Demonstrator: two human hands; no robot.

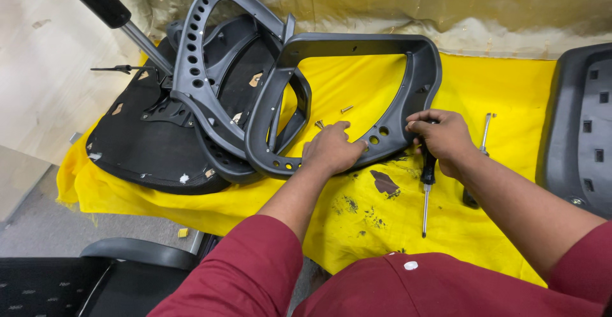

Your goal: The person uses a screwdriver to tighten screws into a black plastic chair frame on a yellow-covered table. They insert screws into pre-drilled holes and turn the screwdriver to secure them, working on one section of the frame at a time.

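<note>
Head view: the left hand [331, 148] lies flat, fingers spread a little, on the lower bar of the grey plastic frame [357, 87], just beside a row of round holes in it. The right hand [443, 140] is curled and holds the screwdriver [426, 189] by its black handle; the metal tip points down toward the person's body, away from the frame. The thumb and first fingers of this hand also touch the frame's edge, and I cannot tell if they pinch something small there.

Two loose screws [331, 117] lie on the yellow cloth [497, 81] of the counter just beyond the left fingertips, inside the frame opening. An angled metal key [486, 132] rests just to the right of the right hand. To the left of the left hand is the black seat base [146, 138], turned over, with a second grey frame on it.

I think the step here is fixing this frame through its holes. To do it well, the left hand should keep the bar pressed so the holes do not shift, and the screwdriver must be turned tip forward before a screw is picked. The screws are small and can roll into folds of the cloth.
</note>
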